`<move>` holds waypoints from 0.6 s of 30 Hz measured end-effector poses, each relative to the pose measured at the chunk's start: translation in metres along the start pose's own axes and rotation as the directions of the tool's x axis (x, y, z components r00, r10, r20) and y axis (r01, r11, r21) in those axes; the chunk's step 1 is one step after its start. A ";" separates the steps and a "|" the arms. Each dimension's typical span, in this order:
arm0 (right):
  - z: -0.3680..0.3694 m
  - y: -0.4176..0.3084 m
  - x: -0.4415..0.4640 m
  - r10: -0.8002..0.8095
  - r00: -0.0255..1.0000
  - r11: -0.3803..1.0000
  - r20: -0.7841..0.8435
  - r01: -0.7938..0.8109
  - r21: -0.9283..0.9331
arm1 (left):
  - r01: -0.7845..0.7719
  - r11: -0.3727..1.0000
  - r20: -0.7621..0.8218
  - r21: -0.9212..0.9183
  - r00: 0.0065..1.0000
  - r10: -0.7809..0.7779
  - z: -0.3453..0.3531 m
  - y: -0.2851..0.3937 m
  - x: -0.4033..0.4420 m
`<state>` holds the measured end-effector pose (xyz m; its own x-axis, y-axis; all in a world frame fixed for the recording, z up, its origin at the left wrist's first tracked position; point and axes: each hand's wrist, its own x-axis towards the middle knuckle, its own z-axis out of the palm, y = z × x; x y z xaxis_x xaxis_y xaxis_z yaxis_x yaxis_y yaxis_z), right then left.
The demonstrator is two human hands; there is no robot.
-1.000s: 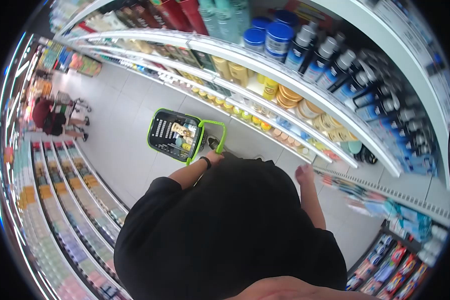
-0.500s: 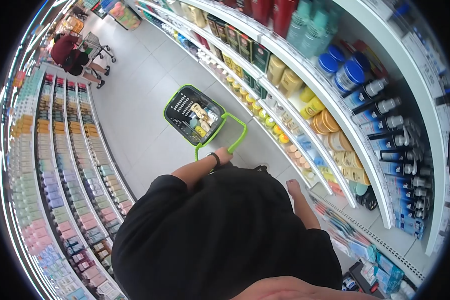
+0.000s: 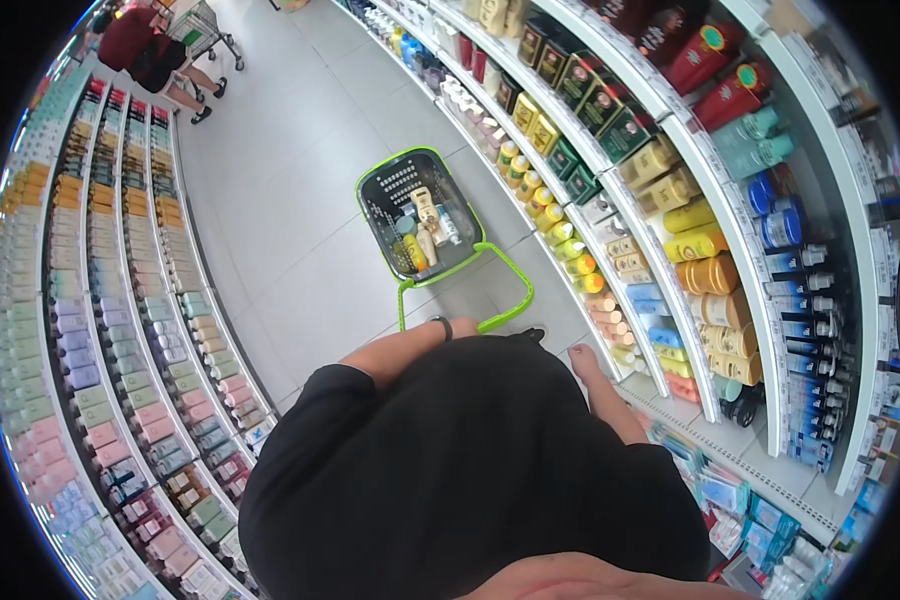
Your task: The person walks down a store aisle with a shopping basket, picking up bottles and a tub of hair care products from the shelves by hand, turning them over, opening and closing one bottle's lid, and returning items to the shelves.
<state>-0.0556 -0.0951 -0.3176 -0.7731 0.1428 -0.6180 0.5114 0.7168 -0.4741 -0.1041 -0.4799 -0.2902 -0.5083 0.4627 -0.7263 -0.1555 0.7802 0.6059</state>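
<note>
My left hand point(image 3: 462, 328) grips the bright green handle point(image 3: 520, 310) of a dark shopping basket point(image 3: 378, 215); my black top partly hides the fingers. Ahead of me, the basket sits low over the floor, tilted in view. Inside it lie several products, among them a cream-coloured bottle point(image 3: 425, 205), a white bottle point(image 3: 447, 226) and a yellow item point(image 3: 414, 252). My right hand point(image 3: 583, 362) hangs at my side near the lower right shelves and touches nothing that I can see. Its fingers are foreshortened, so their pose is unclear.
Shelves of bottles point(image 3: 695, 245) curve along the right, with blue packs point(image 3: 720, 490) low down. Rows of pastel products point(image 3: 100, 400) line the left. Up the tiled aisle point(image 3: 270, 130), a person in a dark red top point(image 3: 130, 40) stands by a shopping cart point(image 3: 192, 32).
The view has shifted along the aisle, and the right shelves have slid downward in it. The basket appears slightly farther right, still in my left hand. The person with the cart appears nearer the top edge.
</note>
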 end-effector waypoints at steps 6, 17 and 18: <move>0.056 -0.074 0.002 -0.117 0.986 0.983 0.115 0.131 -0.125 | -0.129 0.991 -0.041 -0.032 0.991 0.128 -0.024 -0.036 -0.055; 0.056 -0.187 0.038 -0.327 0.921 0.898 0.213 0.373 -0.235 | -0.141 0.988 -0.282 -0.068 0.952 0.116 -0.066 -0.023 -0.127; 0.056 -0.193 0.041 -0.332 0.919 0.895 0.214 0.378 -0.237 | -0.116 0.993 -0.283 -0.037 0.954 0.101 -0.062 -0.033 -0.117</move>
<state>-0.1651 -0.2659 -0.2862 -0.7998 -0.2523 -0.5446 0.0762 0.8574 -0.5090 -0.0919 -0.5853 -0.2050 -0.7403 0.4011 -0.5396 -0.1268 0.7049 0.6979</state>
